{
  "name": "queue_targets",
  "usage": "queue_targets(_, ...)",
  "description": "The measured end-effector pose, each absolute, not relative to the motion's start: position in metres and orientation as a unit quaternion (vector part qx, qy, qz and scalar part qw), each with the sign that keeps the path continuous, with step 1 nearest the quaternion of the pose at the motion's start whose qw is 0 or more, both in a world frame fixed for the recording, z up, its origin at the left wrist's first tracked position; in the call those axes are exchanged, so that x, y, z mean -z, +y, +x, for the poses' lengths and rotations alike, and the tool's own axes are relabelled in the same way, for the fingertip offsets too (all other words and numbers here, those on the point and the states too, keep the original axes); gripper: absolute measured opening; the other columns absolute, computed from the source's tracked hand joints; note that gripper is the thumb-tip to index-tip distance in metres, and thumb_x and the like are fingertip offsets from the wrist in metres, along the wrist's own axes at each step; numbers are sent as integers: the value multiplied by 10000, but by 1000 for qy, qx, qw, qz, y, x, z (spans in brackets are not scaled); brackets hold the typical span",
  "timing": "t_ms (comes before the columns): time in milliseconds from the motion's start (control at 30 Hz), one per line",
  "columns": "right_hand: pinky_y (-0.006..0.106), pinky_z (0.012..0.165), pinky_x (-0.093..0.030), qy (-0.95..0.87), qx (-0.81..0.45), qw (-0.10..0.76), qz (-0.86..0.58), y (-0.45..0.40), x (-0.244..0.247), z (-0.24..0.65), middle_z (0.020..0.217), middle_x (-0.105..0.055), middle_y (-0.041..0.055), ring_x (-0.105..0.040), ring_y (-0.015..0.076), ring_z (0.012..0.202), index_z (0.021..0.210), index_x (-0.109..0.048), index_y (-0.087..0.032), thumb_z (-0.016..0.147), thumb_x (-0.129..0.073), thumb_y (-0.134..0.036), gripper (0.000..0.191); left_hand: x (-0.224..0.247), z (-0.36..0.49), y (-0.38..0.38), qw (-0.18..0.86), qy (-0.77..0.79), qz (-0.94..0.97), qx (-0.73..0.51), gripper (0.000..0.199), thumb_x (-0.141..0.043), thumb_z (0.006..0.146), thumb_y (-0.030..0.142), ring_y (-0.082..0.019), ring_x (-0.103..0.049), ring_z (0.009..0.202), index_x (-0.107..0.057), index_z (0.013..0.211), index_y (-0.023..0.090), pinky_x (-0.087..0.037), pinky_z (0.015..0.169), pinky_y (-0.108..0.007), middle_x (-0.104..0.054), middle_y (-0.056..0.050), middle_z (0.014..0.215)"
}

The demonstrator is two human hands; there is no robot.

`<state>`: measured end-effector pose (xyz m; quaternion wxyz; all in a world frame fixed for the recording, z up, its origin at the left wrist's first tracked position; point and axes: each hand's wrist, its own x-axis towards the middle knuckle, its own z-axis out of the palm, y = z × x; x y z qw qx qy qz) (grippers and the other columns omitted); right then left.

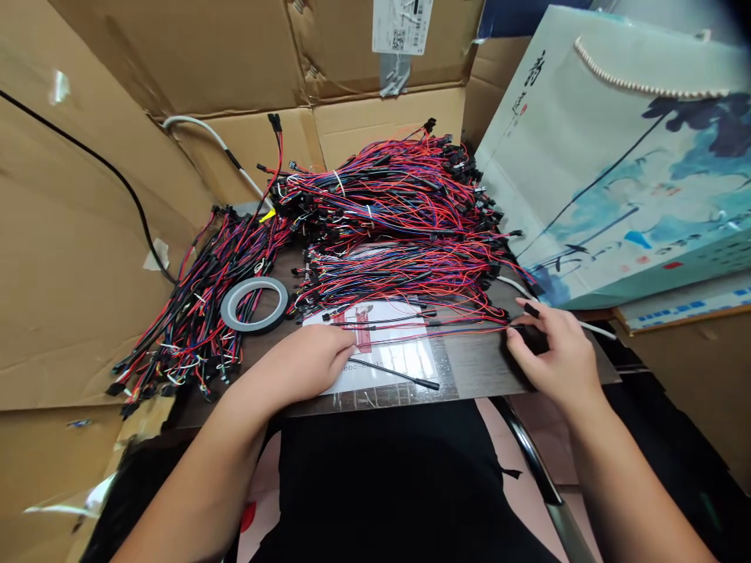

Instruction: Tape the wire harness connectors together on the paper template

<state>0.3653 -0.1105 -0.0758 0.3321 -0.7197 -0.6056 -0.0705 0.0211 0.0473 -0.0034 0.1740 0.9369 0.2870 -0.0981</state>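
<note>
Thin red and dark wires of a cable harness (434, 336) stretch between my two hands, low over the table. My left hand (310, 360) is closed on their left end, the fingertips mostly hidden beneath the hand. From under it a black lead (399, 374) with a cylindrical plug slants to the right over a white printed sheet (411, 360). At the right end, my right hand (555, 344) pinches the harness near a black connector between thumb and fingers. Something small and black shows at its index finger. Just beyond the hands lies a row of similar harnesses (399, 274).
Behind are tied bundles of harnesses (381, 188), and another heap (205, 289) lies on the left. A roll of tape (254, 305) rests on that heap's edge. Cardboard walls (235, 55) surround the table; a large paper bag (622, 172) stands at the right.
</note>
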Motion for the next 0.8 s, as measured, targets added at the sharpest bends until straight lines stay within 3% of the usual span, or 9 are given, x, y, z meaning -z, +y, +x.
queue_targets(233,430,1021,-477,-550,-29,378,-744,-118,78,374,1007,-726,33,-667,229,1021,1343,-560,-252,821,-702,-399,561,5,23,50,218,292,929,70,300,-407,982,270,-181,-635,789,-698,930,219,-415,719,-286,-729,-44,932)
queue_targets(333,408,958,-513,-549,16,382,-743,-114,70,368,1023,-707,48,-672,211,926,1313,-594,-247,820,-706,-383,524,5,23,53,219,285,930,71,307,-411,979,267,-182,-631,773,-715,996,229,-406,703,-284,-733,-47,940)
queue_targets(533,446,968,-480,-659,98,304,-681,-98,43,355,1068,-714,62,-614,255,1009,1345,-569,-226,835,-681,-274,524,2,25,57,232,287,925,86,320,-407,968,243,-173,-619,752,-726,959,222,-387,675,-270,-729,-45,912)
queue_targets(633,449,950,-480,-643,125,325,-682,-92,32,348,1037,-717,66,-613,253,966,1342,-567,-218,843,-668,-242,510,1,25,58,240,286,924,83,320,-405,966,240,-173,-616,766,-723,942,215,-387,687,-270,-725,-43,894)
queue_targets(800,384,882,-501,-780,27,278,-560,-66,17,304,1033,-705,66,-604,229,959,1378,-519,-222,886,-614,-216,502,1,25,58,249,287,922,76,331,-409,966,268,-158,-583,704,-699,833,182,-369,655,-271,-707,-44,837)
